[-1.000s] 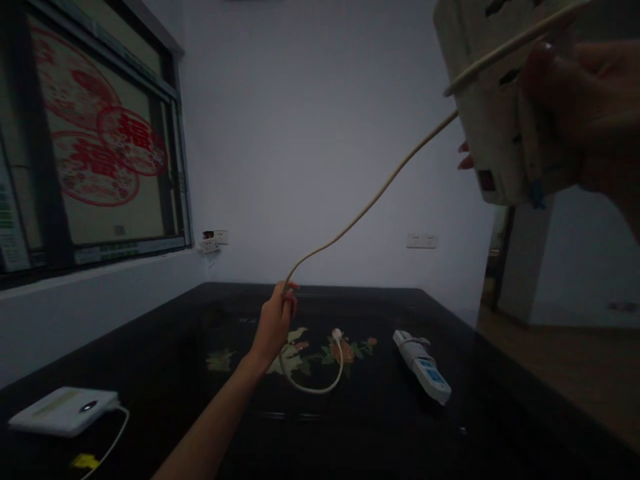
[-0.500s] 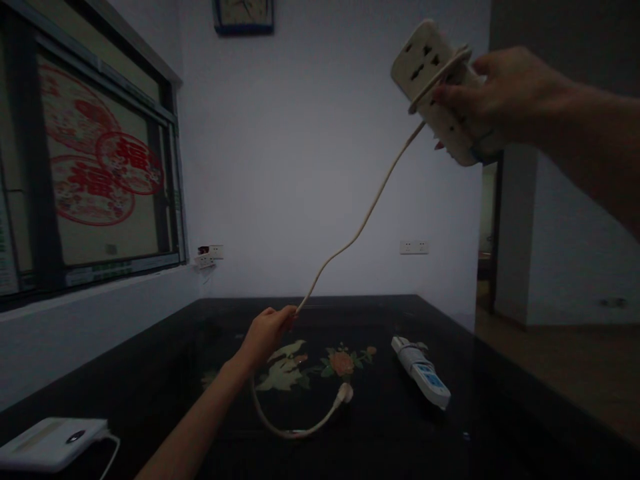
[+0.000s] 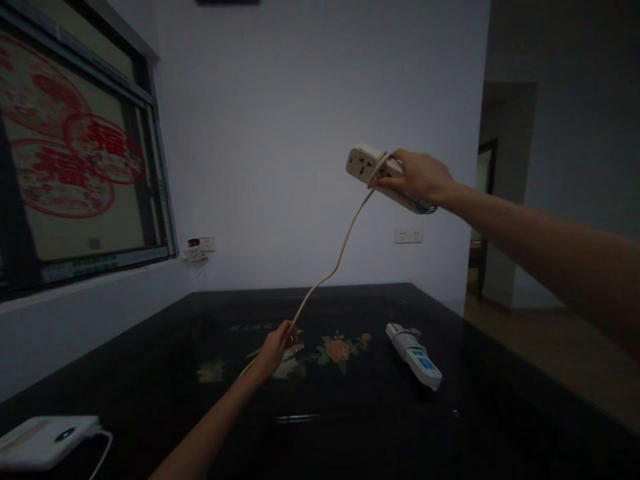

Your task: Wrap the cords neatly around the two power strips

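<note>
High above the dark table, my right hand [image 3: 423,177] grips a white power strip [image 3: 361,165] with a turn of its cord around the body. From the strip the pale cord [image 3: 341,257] slants down to my left hand [image 3: 277,343], whose fingers are pinched on it over the table. A short piece of cord shows left of my left wrist; the plug is hidden from view. On the table at right lies a second power strip [image 3: 424,370], white with blue sockets, its grey cord wound around it.
The dark glossy table [image 3: 350,427] bears a printed flower pattern. A white box-shaped device [image 3: 47,440] with a cable sits at the near left. Wall sockets [image 3: 408,237] are behind the table, and a window [image 3: 85,153] is at left.
My right hand has come down and leftward with the power strip. My left hand has shifted slightly right and down in view. The plug end, seen before over the table, is out of sight.
</note>
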Tool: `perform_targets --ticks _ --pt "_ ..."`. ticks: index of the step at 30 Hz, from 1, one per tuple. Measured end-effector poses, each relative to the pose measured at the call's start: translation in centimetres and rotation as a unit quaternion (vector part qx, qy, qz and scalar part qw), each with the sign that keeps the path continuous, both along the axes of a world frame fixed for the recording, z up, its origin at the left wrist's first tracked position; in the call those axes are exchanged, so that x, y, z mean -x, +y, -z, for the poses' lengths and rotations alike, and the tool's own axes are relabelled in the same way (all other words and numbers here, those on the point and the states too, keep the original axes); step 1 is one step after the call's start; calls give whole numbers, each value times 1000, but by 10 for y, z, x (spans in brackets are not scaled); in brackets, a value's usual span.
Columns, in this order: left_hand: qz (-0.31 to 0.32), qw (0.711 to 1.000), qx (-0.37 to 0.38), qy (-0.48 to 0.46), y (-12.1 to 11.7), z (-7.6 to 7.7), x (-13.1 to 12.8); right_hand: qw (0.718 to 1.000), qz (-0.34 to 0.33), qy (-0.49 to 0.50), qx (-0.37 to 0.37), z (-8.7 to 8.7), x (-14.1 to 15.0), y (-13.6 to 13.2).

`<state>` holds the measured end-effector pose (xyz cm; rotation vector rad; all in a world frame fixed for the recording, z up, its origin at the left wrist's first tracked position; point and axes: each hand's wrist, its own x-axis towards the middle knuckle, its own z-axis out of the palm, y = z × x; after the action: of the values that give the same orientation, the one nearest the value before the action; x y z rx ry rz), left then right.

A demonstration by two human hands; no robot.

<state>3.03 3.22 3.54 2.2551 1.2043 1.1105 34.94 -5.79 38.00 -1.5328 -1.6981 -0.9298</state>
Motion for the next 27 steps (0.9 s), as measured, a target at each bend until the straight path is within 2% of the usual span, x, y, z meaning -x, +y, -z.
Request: perform_targets --ticks 3,6,8,10,12,13,16,18,21,24,27 --pt "13 1000 14 -2 -3 25 -18 999 13 -21 24 14 3 4" --pt "48 998 37 16 -15 43 -32 998 8 -44 45 27 7 3" --pt "78 995 57 33 -23 51 -38 996 -5 -64 55 36 11 -4" --pt "101 991 72 44 -31 51 -43 994 -25 -81 64 45 18 -15" --pt "106 991 76 32 -36 40 -50 991 -52 -94 79 54 27 -28" --pt "102 992 71 13 -39 30 -54 988 -67 -101 91 59 32 -36" --pt "89 988 25 -121 -48 -15 -70 978 -113 -113 137 74 47 -55" --pt "115 970 -33 -212 -58 -50 -83 967 -152 -110 173 85 56 -66" --pt "132 954 -48 -264 -79 -89 -102 944 -221 -84 231 99 64 -77" --pt "137 946 -20 -294 -101 -101 -114 918 -282 -36 277 108 65 -79" --pt "131 930 41 -340 -116 -93 -117 906 -304 14 294 113 57 -74"
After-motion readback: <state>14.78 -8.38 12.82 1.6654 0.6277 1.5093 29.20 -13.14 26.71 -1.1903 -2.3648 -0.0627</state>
